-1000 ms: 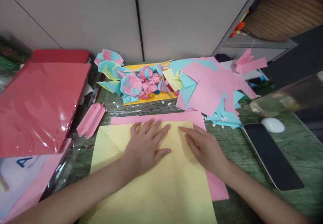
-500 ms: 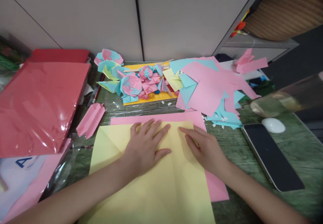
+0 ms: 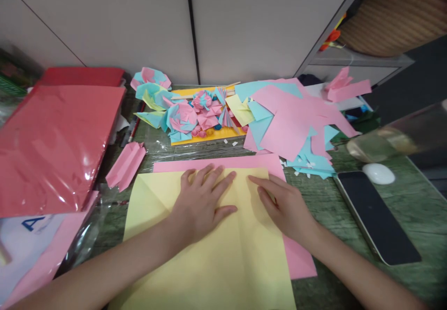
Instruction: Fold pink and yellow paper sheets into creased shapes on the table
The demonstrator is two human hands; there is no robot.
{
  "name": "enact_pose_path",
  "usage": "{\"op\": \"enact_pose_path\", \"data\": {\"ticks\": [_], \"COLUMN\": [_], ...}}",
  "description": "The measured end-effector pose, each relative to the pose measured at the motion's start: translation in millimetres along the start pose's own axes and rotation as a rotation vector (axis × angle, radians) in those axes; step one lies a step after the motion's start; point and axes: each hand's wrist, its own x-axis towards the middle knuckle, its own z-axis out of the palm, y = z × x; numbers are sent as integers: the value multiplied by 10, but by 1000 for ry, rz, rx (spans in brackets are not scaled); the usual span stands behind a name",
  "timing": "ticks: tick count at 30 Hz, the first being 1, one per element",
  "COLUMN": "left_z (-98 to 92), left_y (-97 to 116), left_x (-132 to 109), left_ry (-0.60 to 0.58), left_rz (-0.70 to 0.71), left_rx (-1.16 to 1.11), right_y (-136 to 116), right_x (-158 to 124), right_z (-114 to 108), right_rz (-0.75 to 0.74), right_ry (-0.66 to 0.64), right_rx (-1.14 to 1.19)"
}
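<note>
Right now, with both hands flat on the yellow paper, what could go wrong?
The yellow sheet lies on a loose pink sheet, so under the left hand and right hand it may slide and crease crooked. The phone lies close beside the right forearm and could get nudged.

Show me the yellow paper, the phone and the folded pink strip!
yellow paper (image 3: 226, 263), head view, bare middle.
phone (image 3: 379, 217), head view, dark screen.
folded pink strip (image 3: 125, 165), head view, its middle.
</note>
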Motion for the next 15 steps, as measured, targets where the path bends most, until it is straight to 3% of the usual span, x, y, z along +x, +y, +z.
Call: {"op": "enact_pose_path", "data": {"ticks": [15], "left_z": [-76], "left_y": [-16], "left_x": [-24], "left_ry": [-1], "left_rz": [36], "left_rx": [3], "right_y": [0], "right_x": [-3], "right_z": [-8], "right_rz": [23], "right_ry": [78], "right_rx": [67]}}
